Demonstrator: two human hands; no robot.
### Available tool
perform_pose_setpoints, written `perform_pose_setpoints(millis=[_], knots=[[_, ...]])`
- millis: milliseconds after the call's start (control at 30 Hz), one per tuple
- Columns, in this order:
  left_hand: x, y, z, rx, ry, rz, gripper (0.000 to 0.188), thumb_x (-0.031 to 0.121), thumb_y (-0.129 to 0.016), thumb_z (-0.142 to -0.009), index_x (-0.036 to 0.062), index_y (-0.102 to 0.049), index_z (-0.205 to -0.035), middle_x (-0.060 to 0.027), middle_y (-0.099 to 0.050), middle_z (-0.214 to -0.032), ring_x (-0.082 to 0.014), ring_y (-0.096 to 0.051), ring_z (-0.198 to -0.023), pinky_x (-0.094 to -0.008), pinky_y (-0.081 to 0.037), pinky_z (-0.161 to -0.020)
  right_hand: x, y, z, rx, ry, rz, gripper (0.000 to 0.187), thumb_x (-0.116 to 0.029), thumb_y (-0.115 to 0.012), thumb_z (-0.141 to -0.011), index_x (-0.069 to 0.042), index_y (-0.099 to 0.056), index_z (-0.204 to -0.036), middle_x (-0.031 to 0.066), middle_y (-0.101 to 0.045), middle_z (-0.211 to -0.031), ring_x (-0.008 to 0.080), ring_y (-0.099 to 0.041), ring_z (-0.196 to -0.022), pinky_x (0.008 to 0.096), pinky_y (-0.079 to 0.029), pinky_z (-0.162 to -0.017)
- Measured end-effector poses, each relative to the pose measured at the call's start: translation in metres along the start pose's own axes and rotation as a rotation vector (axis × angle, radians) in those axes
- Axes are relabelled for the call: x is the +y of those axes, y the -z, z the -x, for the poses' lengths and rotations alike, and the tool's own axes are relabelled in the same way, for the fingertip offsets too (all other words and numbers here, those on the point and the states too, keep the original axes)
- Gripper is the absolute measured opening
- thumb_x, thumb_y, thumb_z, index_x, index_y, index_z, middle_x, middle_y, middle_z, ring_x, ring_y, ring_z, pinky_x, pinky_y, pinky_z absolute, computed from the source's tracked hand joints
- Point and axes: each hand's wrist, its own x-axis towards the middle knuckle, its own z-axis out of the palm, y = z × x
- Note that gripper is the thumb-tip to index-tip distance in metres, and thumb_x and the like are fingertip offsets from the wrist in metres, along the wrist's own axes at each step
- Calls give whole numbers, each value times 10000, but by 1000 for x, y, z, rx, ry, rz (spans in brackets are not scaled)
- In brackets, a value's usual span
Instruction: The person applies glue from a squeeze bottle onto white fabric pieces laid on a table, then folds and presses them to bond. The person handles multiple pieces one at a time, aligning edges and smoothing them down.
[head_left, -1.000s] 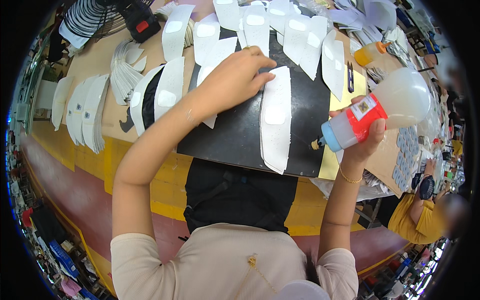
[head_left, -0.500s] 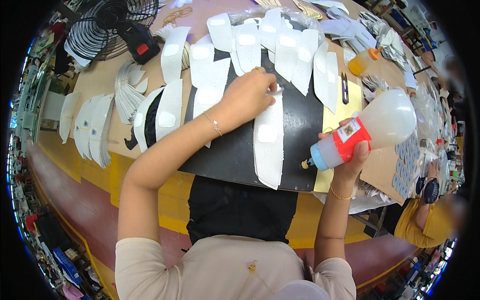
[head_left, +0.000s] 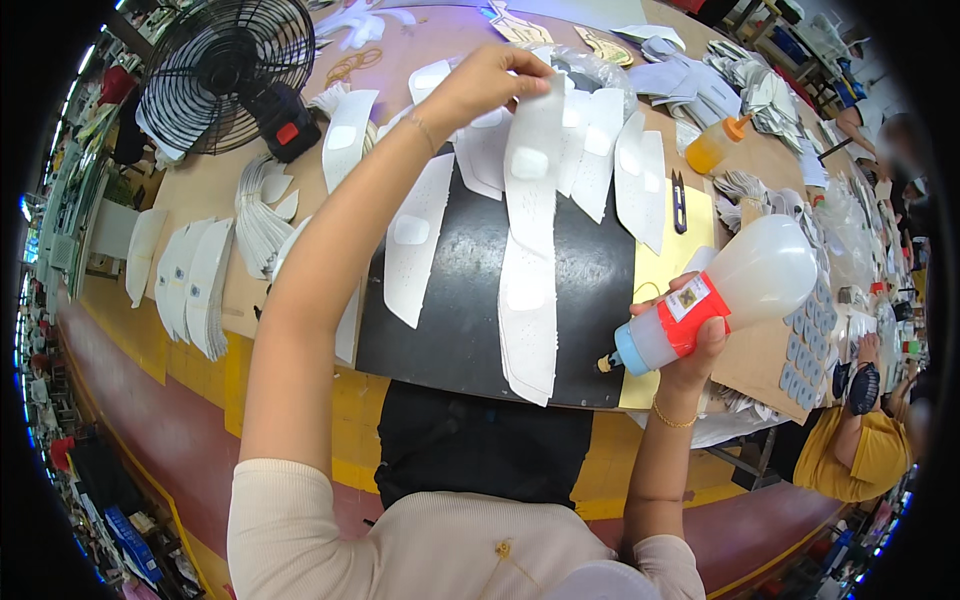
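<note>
White panel (head_left: 530, 165) is pinched at its far end by the left hand (head_left: 488, 84); the squeeze bottle (head_left: 714, 296) is clasped, tilted, in the right hand (head_left: 700, 358).

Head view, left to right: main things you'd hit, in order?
Black fan → white piece lying on the black mat → white piece pinched in the left hand → squeeze bottle in the right hand → co-worker's yellow top.
</note>
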Motion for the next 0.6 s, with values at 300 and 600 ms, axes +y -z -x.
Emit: perform_pose_setpoints(millis=[300,600], knots=[[-43,18,-53,111,107,-57,293,223,-678,-904,48,-718,-1136,-76,-722,-1012,-160,-662,-888,-303,-537,-753,5,7,-5,-48,-24,-109,700,-500,-744,-819,53,-505,-1176,174,-615,-1035,362,-713,-740,480,-639,-630],[43,-12,106,77,-155,-367,274,234,-666,-903,47,-703,-1100,-108,-697,-974,-267,-662,-892,-372,-515,-811,1,-24,-24,-25,114,99,689,-430,-736,-861,35,-451,-1280,172,-573,-1141,350,-657,-1007,572,-582,-871]])
